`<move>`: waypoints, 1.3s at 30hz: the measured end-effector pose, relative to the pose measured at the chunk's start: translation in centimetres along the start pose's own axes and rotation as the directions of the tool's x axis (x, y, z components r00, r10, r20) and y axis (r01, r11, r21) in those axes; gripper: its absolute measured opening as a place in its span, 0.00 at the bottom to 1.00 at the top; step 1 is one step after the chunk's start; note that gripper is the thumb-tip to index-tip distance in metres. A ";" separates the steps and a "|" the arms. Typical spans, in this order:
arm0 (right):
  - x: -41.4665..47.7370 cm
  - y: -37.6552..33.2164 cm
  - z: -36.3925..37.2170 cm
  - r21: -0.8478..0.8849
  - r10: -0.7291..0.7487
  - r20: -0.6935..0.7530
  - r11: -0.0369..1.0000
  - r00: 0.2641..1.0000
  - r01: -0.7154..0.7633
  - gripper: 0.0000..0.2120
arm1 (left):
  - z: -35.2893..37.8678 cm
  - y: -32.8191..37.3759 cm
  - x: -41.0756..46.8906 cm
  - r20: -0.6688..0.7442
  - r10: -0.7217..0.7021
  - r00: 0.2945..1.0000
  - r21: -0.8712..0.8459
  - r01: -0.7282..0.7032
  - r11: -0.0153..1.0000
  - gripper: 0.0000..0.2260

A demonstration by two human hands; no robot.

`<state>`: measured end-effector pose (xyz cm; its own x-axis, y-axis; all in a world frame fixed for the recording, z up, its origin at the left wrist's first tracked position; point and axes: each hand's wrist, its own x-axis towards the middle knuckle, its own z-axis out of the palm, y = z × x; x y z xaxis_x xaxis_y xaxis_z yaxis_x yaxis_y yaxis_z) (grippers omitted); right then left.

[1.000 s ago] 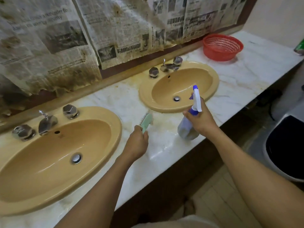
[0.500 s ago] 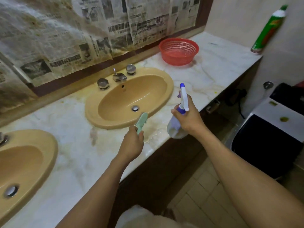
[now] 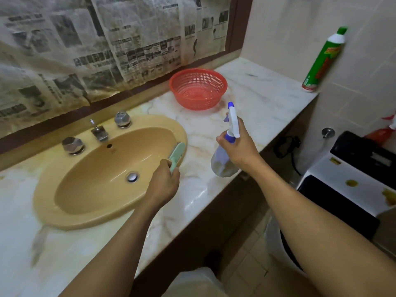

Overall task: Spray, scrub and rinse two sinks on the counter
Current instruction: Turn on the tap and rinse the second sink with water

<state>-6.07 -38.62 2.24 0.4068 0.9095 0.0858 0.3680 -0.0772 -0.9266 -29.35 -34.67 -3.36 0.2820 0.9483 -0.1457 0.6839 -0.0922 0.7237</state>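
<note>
- Left hand [image 3: 165, 185] closed around the handle of a green scrub brush [image 3: 177, 154]. The brush head points up over the right rim of the tan sink [image 3: 90, 221], probably held ready for scrubbing.
- Right hand [image 3: 240, 148] grips the neck of a spray bottle [image 3: 224, 166], lifted above the marble tabletop [image 3: 246, 99] just right of the sink. The nozzle is up and aimed away from the person, not yet into the basin.
- Basin looks dry, so likely at the spray step here.
- Only this one sink is in view.
- Red basket [image 3: 199, 103] and a green bottle [image 3: 323, 61] sit further along the tabletop, well clear of the sink.
- Writing: newspaper [image 3: 128, 50] print on the wall is blurred and unreadable. The green bottle's label is illegible, and no label shows on the spray bottle.
</note>
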 end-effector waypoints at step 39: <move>53.2 9.1 3.4 0.197 -0.253 0.511 0.965 0.822 0.175 0.39 | 8.0 14.9 46.1 -0.137 -0.348 0.927 0.163 0.368 0.915 0.24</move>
<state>16.05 10.47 -2.86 -0.1858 0.9755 0.1179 0.2616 0.1648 -0.9510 -0.75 5.26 -4.65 -0.0690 0.9530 -0.2949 0.8394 0.2152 0.4991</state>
